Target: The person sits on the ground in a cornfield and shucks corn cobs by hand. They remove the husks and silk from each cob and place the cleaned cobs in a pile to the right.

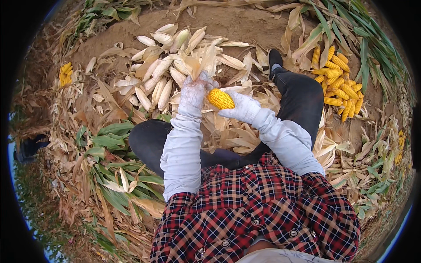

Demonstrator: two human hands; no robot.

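Note:
A bare yellow ear of corn [220, 99] lies between my two gloved hands over my folded legs. My right hand [243, 107], in a white glove, is closed around its right end. Just left of the ear's other end, my left hand [195, 91] is closed on a dry corn husk [191, 65], which sticks up past the fingers. Whether the husk is still joined to the ear is hidden by the fingers. Beyond my left hand spreads a pile of pale unhusked ears [160, 70].
Husked yellow ears are heaped [340, 85] on the soil at the right, past my bent knee. A smaller yellow heap [66, 74] lies far left. Loose husks [239, 131] cover the ground by my legs. Green corn stalks [114, 175] lie at the left.

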